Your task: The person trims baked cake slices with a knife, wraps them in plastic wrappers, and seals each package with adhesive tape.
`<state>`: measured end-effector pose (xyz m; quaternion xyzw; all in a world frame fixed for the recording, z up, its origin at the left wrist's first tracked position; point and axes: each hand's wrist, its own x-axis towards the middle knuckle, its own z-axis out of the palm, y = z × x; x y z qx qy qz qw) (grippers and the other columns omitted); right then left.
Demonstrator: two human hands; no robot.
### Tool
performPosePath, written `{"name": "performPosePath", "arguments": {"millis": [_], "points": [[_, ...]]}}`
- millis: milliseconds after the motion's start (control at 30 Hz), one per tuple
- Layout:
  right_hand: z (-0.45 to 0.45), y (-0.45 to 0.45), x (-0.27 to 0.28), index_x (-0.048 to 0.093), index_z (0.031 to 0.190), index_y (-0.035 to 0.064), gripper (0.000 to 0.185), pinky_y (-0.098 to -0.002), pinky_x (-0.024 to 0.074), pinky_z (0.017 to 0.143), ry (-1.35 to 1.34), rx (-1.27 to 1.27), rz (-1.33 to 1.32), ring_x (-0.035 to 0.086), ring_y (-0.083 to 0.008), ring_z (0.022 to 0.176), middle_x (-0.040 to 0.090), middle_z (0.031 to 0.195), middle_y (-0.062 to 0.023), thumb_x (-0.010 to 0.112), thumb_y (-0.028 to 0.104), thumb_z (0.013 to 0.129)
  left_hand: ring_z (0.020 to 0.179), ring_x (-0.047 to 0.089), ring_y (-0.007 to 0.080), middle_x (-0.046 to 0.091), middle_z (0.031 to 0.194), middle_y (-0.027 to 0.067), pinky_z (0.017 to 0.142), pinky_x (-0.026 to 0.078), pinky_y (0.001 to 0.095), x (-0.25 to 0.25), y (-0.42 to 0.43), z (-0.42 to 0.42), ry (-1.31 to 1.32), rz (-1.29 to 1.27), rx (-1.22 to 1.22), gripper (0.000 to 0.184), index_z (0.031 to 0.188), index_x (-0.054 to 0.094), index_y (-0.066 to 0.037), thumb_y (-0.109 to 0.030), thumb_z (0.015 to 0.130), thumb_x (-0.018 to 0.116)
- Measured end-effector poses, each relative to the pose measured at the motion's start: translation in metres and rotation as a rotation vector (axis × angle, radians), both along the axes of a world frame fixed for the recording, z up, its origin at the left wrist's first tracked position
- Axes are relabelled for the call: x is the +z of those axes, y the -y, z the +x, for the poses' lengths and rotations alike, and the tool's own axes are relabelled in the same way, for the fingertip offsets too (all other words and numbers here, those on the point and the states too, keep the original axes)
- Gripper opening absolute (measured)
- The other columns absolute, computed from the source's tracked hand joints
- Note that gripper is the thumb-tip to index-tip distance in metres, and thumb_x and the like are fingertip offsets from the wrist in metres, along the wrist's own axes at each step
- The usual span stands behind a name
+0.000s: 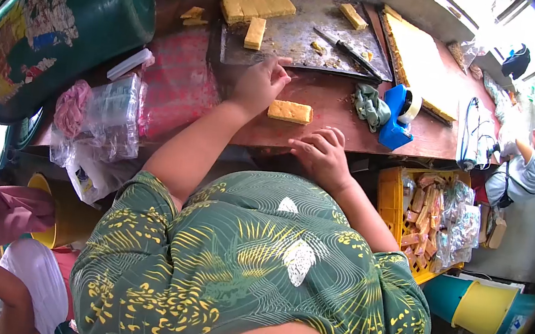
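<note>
My left hand [263, 85] is over the near edge of the dark metal tray [299, 20], fingers partly stretched and holding nothing that I can see. Near the table's front edge, my right hand [323, 150] is empty, its fingers loosely bent and apart. Between the two hands a cut yellow cake bar [289, 112] lies on the table, touched by neither. On the tray are a block of cake bars [258, 6], a single upright-looking bar [254, 34], another bar [353, 16] and a knife [354, 56] with a black handle.
Right of the tray lie a large cake sheet [420, 62], a green cloth [371, 107] and a blue tape dispenser [396, 118]. Plastic bags [110, 117] and a green tub [64, 28] stand left. A yellow crate [392, 199] holds packed bars. Other people [525, 178] are nearby.
</note>
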<state>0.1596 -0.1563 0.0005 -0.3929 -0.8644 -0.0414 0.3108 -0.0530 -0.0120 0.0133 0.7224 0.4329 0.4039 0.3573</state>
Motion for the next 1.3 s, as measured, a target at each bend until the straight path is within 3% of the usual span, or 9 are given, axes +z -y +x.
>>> {"name": "performPosePath", "arguments": {"millis": [100,267,433,533,567,667,867,1200,1300], "points": [[0.017,-0.015,0.027,0.075,0.092,0.0192,0.017,-0.0442,0.0471,0.094,0.001,-0.061,-0.110,0.064,-0.0265,0.098,0.069,0.090,-0.0013,0.082,0.023,0.077,0.093,0.065,0.0105,0.071,0.100,0.0058,0.082,0.053,0.0274,0.012,0.002,-0.015,-0.017,0.159,-0.081,0.023,0.117,0.069,-0.001,-0.008,0.096,0.071],[0.019,-0.058,0.074,0.073,0.093,0.0138,0.016,-0.0452,0.0470,0.096,0.004,-0.064,0.135,0.065,-0.0289,0.102,0.070,0.094,-0.0050,0.080,0.022,0.081,0.094,0.063,0.0080,0.070,0.102,0.0034,0.083,0.052,0.0263,0.027,0.014,-0.044,-0.033,-0.033,-0.302,0.013,0.109,0.068,0.000,-0.007,0.098,0.067],[0.020,-0.082,0.069,0.069,0.100,0.0086,0.023,-0.0439,0.0486,0.096,0.033,-0.030,-0.309,0.066,-0.0319,0.104,0.072,0.104,-0.0126,0.079,0.022,0.084,0.092,0.065,0.0110,0.072,0.103,0.0027,0.084,0.050,0.0308,0.040,0.034,-0.039,-0.006,0.014,-0.294,0.034,0.127,0.062,-0.005,-0.011,0.095,0.070],[0.003,-0.073,0.070,0.069,0.103,0.0094,0.024,-0.0447,0.0503,0.093,-0.267,-0.049,-0.394,0.066,-0.0321,0.101,0.073,0.102,-0.0100,0.079,0.022,0.084,0.091,0.068,0.0188,0.073,0.101,0.0008,0.089,0.046,0.0381,0.060,0.048,-0.023,-0.590,0.468,-0.200,0.050,0.137,0.057,-0.012,-0.022,0.092,0.073],[0.002,-0.071,0.067,0.070,0.101,0.0096,0.023,-0.0446,0.0507,0.092,-0.240,-0.041,-0.351,0.066,-0.0321,0.100,0.073,0.102,-0.0093,0.079,0.021,0.084,0.095,0.069,0.0239,0.074,0.097,-0.0008,0.094,0.042,0.0430,0.054,0.045,-0.019,-0.586,0.434,-0.201,0.056,0.140,0.056,-0.018,-0.032,0.089,0.074],[0.007,-0.074,0.048,0.071,0.097,0.0099,0.019,-0.0445,0.0517,0.089,-0.125,-0.014,-0.296,0.067,-0.0320,0.098,0.074,0.100,-0.0078,0.079,0.018,0.082,0.091,0.070,0.0217,0.074,0.094,-0.0019,0.091,0.044,0.0414,0.057,0.052,-0.015,-0.663,0.431,-0.161,0.056,0.142,0.056,-0.018,-0.031,0.090,0.074],[0.010,-0.073,0.030,0.072,0.086,0.0106,0.012,-0.0441,0.0523,0.084,0.002,-0.060,-0.353,0.067,-0.0304,0.092,0.073,0.088,-0.0063,0.079,0.016,0.079,0.085,0.071,0.0229,0.076,0.095,-0.0020,0.080,0.047,0.0430,0.034,0.050,-0.011,-0.523,0.364,-0.189,0.059,0.144,0.055,-0.020,-0.030,0.089,0.075],[0.012,-0.064,0.016,0.072,0.094,0.0085,0.016,-0.0411,0.0532,0.074,-0.162,0.000,-0.285,0.067,-0.0295,0.080,0.072,0.087,-0.0080,0.081,0.014,0.082,0.079,0.071,0.0237,0.074,0.084,-0.0019,0.075,0.047,0.0427,0.001,0.046,-0.010,-0.503,0.482,-0.135,0.050,0.134,0.062,-0.021,-0.025,0.086,0.076],[0.011,-0.053,0.015,0.069,0.098,0.0059,0.015,-0.0364,0.0540,0.072,-0.406,-0.189,-0.465,0.067,-0.0206,0.079,0.071,0.088,-0.0086,0.078,0.013,0.089,0.078,0.072,0.0222,0.074,0.084,0.0003,0.074,0.050,0.0405,0.003,0.053,-0.020,-0.459,0.418,-0.112,0.045,0.131,0.063,-0.019,-0.021,0.088,0.075]]}}
